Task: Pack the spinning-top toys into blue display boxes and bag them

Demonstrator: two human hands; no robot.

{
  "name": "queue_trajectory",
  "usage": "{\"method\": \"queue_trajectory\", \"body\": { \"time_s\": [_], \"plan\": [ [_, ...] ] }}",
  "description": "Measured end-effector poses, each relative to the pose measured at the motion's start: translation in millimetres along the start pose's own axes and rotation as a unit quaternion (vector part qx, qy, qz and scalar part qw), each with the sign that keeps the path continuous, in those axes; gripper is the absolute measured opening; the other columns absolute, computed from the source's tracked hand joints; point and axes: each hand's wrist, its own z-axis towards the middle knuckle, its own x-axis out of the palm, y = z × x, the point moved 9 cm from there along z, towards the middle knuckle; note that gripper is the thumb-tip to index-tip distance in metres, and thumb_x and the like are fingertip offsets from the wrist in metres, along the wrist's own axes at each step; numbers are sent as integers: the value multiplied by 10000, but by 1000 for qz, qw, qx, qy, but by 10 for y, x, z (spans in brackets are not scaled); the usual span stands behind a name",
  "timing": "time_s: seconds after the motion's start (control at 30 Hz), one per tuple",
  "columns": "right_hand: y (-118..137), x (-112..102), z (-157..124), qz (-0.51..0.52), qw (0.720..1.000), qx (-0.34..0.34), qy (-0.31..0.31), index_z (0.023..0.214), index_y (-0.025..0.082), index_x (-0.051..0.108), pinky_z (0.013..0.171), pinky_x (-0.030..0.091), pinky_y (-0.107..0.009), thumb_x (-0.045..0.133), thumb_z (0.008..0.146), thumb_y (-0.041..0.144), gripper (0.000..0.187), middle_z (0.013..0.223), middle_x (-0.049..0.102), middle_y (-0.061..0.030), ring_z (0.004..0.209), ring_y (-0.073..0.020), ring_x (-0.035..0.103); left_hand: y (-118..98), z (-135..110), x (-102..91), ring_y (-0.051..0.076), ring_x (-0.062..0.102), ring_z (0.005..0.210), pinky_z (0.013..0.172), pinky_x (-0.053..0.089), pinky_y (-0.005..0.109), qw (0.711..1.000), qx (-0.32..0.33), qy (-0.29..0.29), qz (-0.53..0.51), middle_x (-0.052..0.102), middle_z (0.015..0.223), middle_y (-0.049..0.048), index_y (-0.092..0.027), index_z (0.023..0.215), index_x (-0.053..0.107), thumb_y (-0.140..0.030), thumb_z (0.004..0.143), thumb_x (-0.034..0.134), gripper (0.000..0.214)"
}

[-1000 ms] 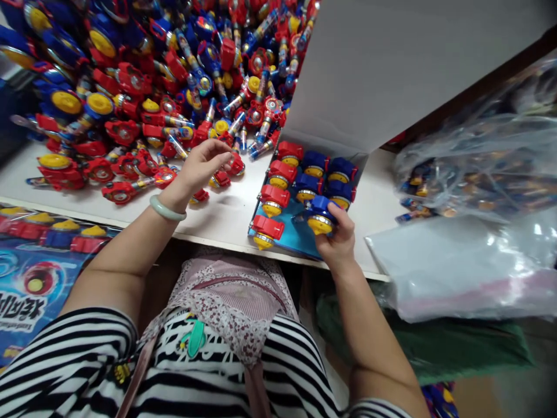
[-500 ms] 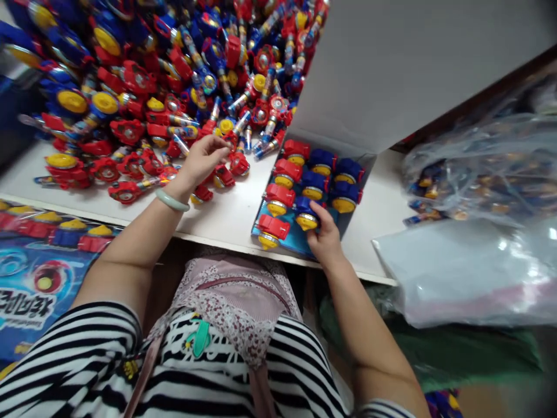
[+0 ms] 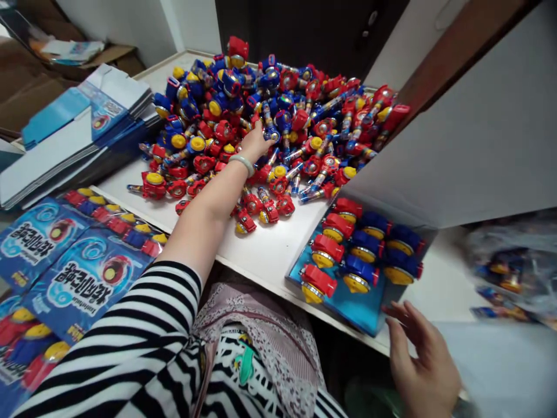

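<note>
My left hand (image 3: 256,142), with a pale bangle on the wrist, reaches into the heap of red and blue spinning-top toys (image 3: 204,164). Its thumb and index finger are apart beside a blue toy with a clear tube (image 3: 272,134); whether they touch it I cannot tell. Low on the right, my right hand (image 3: 422,363) is empty, its fingers spread and curved, just off the box's near right corner. The open blue box (image 3: 369,316) holds rows of tops: red tops (image 3: 326,251) on the left, blue tops (image 3: 359,273) in the middle and right. Bare blue base shows at its near right.
The box's tall white lid (image 3: 470,157) stands up behind it. Packed boxes (image 3: 96,273) lie lower left, and flat cartons (image 3: 87,139) are stacked farther back. A clear plastic bag of toys (image 3: 513,267) is at the right. The white table's front edge (image 3: 256,278) runs before me.
My left hand has reached farther into the heap. The right hand has let go of a blue top in the box and drawn back toward me. The view has shifted left and up.
</note>
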Motion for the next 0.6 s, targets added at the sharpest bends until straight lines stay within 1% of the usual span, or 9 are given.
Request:
{"method": "queue_trajectory", "body": {
  "time_s": [0.1,0.17,0.23,0.33,0.4,0.43,0.47,0.53,0.6],
  "plan": [
    [148,36,31,-6,999,-44,7,1243,347,699,806,629,-498,662,899,348,346,1016,780,-56,873,-291,765,-5,76,-23,283,596,1127,1027,394,421,999,-10,36,5,664,883,77,-194,770,501,-15,694,769,331],
    [230,42,83,29,998,-50,0,1175,341,732,836,621,-492,671,897,322,285,997,779,-45,882,-280,757,-21,6,-193,252,612,1052,992,412,392,1000,-1,9,-18,640,822,52,-202,733,475,-50,741,754,317],
    [304,56,166,90,995,-32,-7,1133,345,745,800,635,-455,674,899,294,250,969,775,-31,852,-258,753,-38,-177,-440,205,627,913,898,447,345,995,3,-39,-91,595,729,12,-211,745,468,-126,802,737,288],
    [560,204,372,178,983,-27,18,1102,341,753,734,655,-395,662,918,271,217,912,767,-18,784,-219,749,-72,-649,-669,136,557,599,628,431,274,962,-34,-49,-266,527,605,-41,-229,816,473,-292,878,674,219],
    [859,432,545,222,971,-50,75,1152,328,739,763,667,-383,650,935,281,240,945,770,-29,822,-211,757,-180,-1075,-676,110,480,470,489,355,244,925,-60,-16,-376,529,577,-50,-237,845,468,-382,869,654,237],
    [1015,564,627,247,961,-60,107,1227,322,707,796,671,-387,648,940,298,294,1015,772,-44,883,-215,763,-258,-1309,-647,102,467,444,450,332,234,905,-68,5,-419,544,582,-48,-237,847,466,-414,848,665,267],
    [1158,685,703,275,950,-67,131,1329,319,643,823,673,-388,651,942,322,388,1112,761,-64,958,-222,761,-343,-1548,-597,97,470,434,429,330,226,888,-74,31,-453,564,594,-43,-236,848,469,-443,826,683,299],
    [1363,866,825,336,928,-65,148,1529,328,411,847,675,-383,669,931,386,654,1325,682,-109,1095,-234,735,-505,-2005,-496,98,492,429,416,363,217,863,-73,71,-495,585,609,-39,-236,871,491,-483,801,720,344],
    [1456,964,876,386,910,-55,141,1609,346,166,838,679,-382,671,923,455,859,1443,594,-140,1136,-237,719,-669,-2373,-480,110,560,482,462,450,225,864,-12,75,-497,628,679,-25,-243,918,527,-451,808,753,325]
  ]
}}
